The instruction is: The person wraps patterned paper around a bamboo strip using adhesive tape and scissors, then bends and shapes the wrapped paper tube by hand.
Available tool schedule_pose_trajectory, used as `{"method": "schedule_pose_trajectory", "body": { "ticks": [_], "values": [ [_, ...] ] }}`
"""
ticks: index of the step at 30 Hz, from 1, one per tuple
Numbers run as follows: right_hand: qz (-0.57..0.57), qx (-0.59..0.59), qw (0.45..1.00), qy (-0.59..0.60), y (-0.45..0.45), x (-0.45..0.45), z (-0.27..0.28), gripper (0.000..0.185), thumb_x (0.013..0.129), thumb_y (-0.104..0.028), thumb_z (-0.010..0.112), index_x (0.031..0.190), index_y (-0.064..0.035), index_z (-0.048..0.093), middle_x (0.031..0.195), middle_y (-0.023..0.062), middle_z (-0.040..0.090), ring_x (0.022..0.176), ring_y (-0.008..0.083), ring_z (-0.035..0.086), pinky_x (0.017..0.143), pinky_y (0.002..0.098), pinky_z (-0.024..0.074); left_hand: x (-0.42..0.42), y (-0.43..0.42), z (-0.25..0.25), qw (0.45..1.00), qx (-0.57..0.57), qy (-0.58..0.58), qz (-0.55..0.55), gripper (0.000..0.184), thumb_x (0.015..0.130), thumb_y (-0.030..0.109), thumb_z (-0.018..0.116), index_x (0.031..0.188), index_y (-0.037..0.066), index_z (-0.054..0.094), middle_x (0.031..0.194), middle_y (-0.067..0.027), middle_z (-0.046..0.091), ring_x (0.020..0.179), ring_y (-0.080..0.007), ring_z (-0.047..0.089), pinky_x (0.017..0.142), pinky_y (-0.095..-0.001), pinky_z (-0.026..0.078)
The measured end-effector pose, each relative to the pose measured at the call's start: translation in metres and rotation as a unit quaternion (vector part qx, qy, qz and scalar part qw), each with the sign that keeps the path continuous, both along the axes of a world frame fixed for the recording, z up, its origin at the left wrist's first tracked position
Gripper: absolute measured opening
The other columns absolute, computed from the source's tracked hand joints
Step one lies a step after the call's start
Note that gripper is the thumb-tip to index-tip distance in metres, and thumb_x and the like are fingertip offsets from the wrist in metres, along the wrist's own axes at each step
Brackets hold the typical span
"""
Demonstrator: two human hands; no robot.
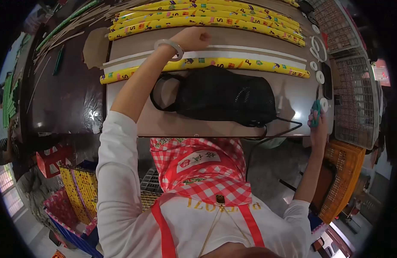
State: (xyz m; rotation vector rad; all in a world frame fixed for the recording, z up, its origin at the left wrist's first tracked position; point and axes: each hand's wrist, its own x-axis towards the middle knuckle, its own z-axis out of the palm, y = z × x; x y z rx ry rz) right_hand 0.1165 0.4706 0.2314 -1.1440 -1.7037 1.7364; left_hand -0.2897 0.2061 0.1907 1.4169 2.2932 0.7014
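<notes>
My left hand (197, 38), a pale bangle (172, 46) on its wrist, is over the table between the yellow rolls and a white strip (215, 54). Its fingers are curled closed, and what is in them, if anything, is hidden. Near the table's right edge, my right hand (319, 127) is closed around a small teal-green object (316, 112) whose kind I cannot make out. A white ring-shaped roll (324, 104) is beside it. One yellow patterned roll (245, 64) lies along the strip, behind a black bag-like item (226, 94) with a cord.
Several more yellow patterned rolls (207, 21) lie at the back. A dark phone-like slab (326, 81) and white rings (320, 77) line the right edge. Wire baskets (353, 94) and an orange crate (346, 172) stand to the right. Thin strips (78, 26) lie far left.
</notes>
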Motion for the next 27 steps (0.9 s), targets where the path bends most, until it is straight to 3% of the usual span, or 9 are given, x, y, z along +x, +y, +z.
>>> {"method": "schedule_pose_trajectory", "body": {
  "ticks": [1,4,5,7,9,12,16,23,27],
  "values": [
    [0.053,-0.01,0.998,0.027,-0.016,-0.006,0.008,0.045,0.089,-0.025,0.055,0.124,-0.001,0.042,0.09,0.0028,0.051,0.066,0.0068,0.047,0.057,0.0217,0.0398,0.0,0.003,0.006,0.996,-0.033,-0.078,0.003,0.039,0.081,0.022,0.062,0.112,0.0,0.055,0.103,-0.0124,0.062,0.087,-0.0212,0.063,0.079,-0.0316,0.049],
    [0.122,-0.024,0.991,0.046,-0.058,-0.037,0.027,0.054,0.083,-0.033,0.063,0.122,-0.0011,0.046,0.088,0.0022,0.052,0.064,0.0058,0.046,0.053,0.0199,0.0374,-0.004,0.01,0.008,0.99,-0.112,-0.089,-0.016,0.045,0.078,0.025,0.066,0.115,0.001,0.054,0.103,-0.0129,0.062,0.089,-0.0217,0.061,0.081,-0.0325,0.048],
    [0.172,0.005,0.985,0.026,-0.078,-0.056,0.042,0.052,0.083,-0.033,0.064,0.122,-0.0023,0.047,0.088,0.0025,0.053,0.064,0.0059,0.048,0.053,0.0203,0.0383,-0.006,0.007,-0.006,0.998,-0.012,-0.048,-0.031,0.038,0.071,0.028,0.067,0.099,0.002,0.063,0.093,-0.0134,0.065,0.083,-0.0225,0.062,0.076,-0.0328,0.047],
    [0.253,0.173,0.951,-0.046,-0.102,-0.087,0.047,0.052,0.08,-0.032,0.067,0.122,-0.0056,0.049,0.09,0.0054,0.055,0.07,0.0095,0.053,0.057,0.0228,0.0427,-0.007,0.008,-0.005,0.997,-0.015,-0.048,-0.06,0.039,0.071,0.028,0.067,0.1,0.002,0.063,0.092,-0.0132,0.065,0.083,-0.0233,0.061,0.077,-0.033,0.047],
    [0.328,0.401,0.852,-0.082,-0.115,-0.125,0.047,0.055,0.074,-0.031,0.072,0.12,-0.0081,0.05,0.093,0.01,0.057,0.076,0.0198,0.059,0.064,0.0299,0.0472,-0.009,0.011,-0.005,0.995,-0.018,-0.047,-0.087,0.04,0.07,0.029,0.068,0.1,0.002,0.063,0.092,-0.0131,0.065,0.084,-0.0241,0.061,0.078,-0.0331,0.046],
    [0.343,0.529,0.766,-0.124,-0.131,-0.157,0.028,0.058,0.071,-0.039,0.07,0.115,-0.0073,0.048,0.102,0.0151,0.053,0.082,0.0361,0.058,0.07,0.0427,0.0484,-0.008,0.019,0.002,0.992,-0.095,-0.026,-0.075,0.04,0.071,0.029,0.067,0.102,0.004,0.064,0.089,-0.0115,0.065,0.082,-0.0238,0.061,0.077,-0.0335,0.046],
    [0.373,0.488,0.75,-0.246,-0.143,-0.174,0.028,0.051,0.075,-0.036,0.066,0.113,-0.0074,0.05,0.103,0.0135,0.054,0.092,0.0345,0.056,0.076,0.0411,0.0469,-0.008,0.02,0.018,0.98,-0.173,-0.053,-0.08,0.037,0.071,0.027,0.066,0.102,0.007,0.065,0.087,-0.0089,0.065,0.077,-0.0225,0.06,0.072,-0.0336,0.046],
    [0.379,0.557,0.711,-0.201,-0.133,-0.182,0.021,0.045,0.074,-0.034,0.065,0.11,-0.0104,0.051,0.097,0.0099,0.055,0.086,0.0322,0.058,0.069,0.041,0.0478,-0.012,0.026,0.015,0.982,-0.18,-0.041,-0.043,0.033,0.071,0.035,0.062,0.093,0.011,0.068,0.084,-0.0081,0.065,0.073,-0.0236,0.059,0.069,-0.0374,0.045],
    [0.382,0.575,0.692,-0.214,-0.137,-0.188,0.025,0.044,0.074,-0.034,0.065,0.108,-0.0111,0.052,0.091,0.0094,0.054,0.079,0.0319,0.058,0.065,0.0415,0.0475,-0.02,0.028,0.006,0.979,-0.189,-0.033,-0.07,0.034,0.074,0.033,0.066,0.097,0.008,0.065,0.074,-0.0054,0.061,0.067,-0.0173,0.054,0.065,-0.0304,0.043]
  ]
}}
